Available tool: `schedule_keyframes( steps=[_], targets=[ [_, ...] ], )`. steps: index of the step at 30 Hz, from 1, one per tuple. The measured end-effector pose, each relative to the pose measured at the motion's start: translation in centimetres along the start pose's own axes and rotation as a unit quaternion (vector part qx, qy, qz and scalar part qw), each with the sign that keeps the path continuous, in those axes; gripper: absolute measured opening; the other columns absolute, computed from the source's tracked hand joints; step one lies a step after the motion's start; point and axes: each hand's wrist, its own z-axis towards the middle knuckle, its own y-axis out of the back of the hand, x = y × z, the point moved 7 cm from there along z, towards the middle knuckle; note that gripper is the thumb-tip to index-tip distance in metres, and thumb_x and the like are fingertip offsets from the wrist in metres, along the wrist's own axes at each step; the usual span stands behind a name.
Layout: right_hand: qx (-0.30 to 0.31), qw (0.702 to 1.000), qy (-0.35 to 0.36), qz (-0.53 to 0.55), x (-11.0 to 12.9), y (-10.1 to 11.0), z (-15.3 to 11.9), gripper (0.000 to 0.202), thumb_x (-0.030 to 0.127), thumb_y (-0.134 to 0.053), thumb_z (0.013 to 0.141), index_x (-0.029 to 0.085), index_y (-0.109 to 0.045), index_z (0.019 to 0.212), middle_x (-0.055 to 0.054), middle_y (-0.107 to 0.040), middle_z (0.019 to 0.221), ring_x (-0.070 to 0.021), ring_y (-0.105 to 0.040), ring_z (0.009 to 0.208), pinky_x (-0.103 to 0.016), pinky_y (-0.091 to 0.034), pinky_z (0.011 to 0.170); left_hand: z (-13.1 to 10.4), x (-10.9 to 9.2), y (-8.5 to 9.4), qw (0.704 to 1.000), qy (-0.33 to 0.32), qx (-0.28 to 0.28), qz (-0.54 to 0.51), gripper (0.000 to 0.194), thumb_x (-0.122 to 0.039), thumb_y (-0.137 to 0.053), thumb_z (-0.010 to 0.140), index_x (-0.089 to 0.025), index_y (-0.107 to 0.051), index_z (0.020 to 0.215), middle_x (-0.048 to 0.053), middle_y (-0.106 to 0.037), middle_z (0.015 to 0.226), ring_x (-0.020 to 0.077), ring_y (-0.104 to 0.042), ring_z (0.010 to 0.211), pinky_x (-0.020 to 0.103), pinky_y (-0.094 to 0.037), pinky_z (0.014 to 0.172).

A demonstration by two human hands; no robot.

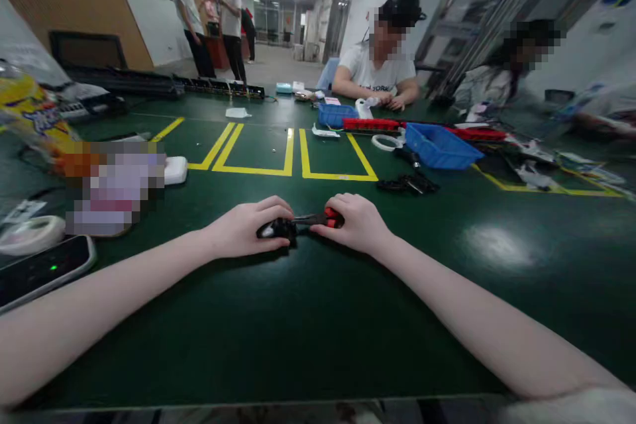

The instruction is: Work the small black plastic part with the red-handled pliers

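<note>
Near the middle of the green table (318, 318), my left hand (253, 228) is wrapped round a small black glossy part (276, 230). My right hand (358, 224) is closed on the red handles of a pair of pliers (332, 217). The metal jaws point left and reach the black part, or end just beside it; the exact contact is too small to tell. Both forearms come in from the lower corners of the view.
Black parts (408, 183) lie beyond my right hand, near a blue bin (440, 146) and a white tape roll (386, 142). At left are a phone-like device (47, 271), another tape roll (32, 234) and a white case (175, 170). A person (380, 73) sits opposite.
</note>
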Motion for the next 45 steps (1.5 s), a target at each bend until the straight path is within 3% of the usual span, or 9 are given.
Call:
schedule_keyframes(
  steps=[10, 28, 45],
  targets=[
    [0.020, 1.000, 0.003, 0.000, -0.13, -0.17, 0.03, 0.043, 0.062, -0.060, 0.083, 0.020, -0.051, 0.076, -0.003, -0.058, 0.075, -0.0174, -0.050, 0.068, -0.030, -0.033, 0.063, -0.08, 0.14, 0.39, 0.999, 0.029, 0.002, -0.017, 0.038, -0.031, -0.065, 0.088, -0.024, -0.051, 0.122, 0.006, -0.057, 0.126, 0.0234, -0.065, 0.104, 0.042, -0.056, 0.090],
    [0.014, 1.000, -0.006, -0.013, 0.10, 0.13, -0.05, 0.043, 0.062, -0.061, 0.082, 0.020, -0.055, 0.078, -0.004, -0.061, 0.077, -0.0178, -0.051, 0.069, -0.031, -0.034, 0.064, 0.02, 0.49, 0.16, 1.000, -0.009, -0.002, -0.010, 0.034, -0.031, -0.066, 0.087, -0.021, -0.055, 0.117, 0.006, -0.058, 0.123, 0.0211, -0.065, 0.103, 0.033, -0.056, 0.084],
    [0.029, 0.999, 0.007, -0.019, 0.29, -0.04, -0.01, 0.042, 0.062, -0.057, 0.085, 0.020, -0.054, 0.078, -0.004, -0.061, 0.077, -0.0180, -0.052, 0.069, -0.031, -0.034, 0.064, 0.10, 0.35, 0.04, 0.998, -0.019, 0.003, 0.058, 0.035, -0.032, -0.065, 0.087, -0.021, -0.055, 0.118, 0.007, -0.059, 0.125, 0.0231, -0.065, 0.102, 0.037, -0.056, 0.084]
  ],
)
